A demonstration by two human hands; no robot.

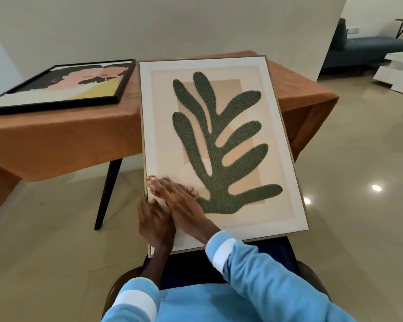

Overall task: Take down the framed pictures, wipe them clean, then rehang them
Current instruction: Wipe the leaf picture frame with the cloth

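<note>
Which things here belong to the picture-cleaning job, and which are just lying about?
Job:
leaf picture
wiping cloth under the right hand
black-framed picture

Lying about:
blue sofa
white low table

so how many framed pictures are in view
2. The black-framed picture lies flat on the table, at the left. The leaf picture is tilted in front of the person, its far end over the table. Others may be out of view.

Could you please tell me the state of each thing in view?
Leaf picture: taken down, tilted, face up, being wiped.
Black-framed picture: flat on table, face up.
Cloth: pressed on leaf picture's lower left corner.
Right hand: flat on cloth.
Left hand: grips leaf picture's left edge.
</note>
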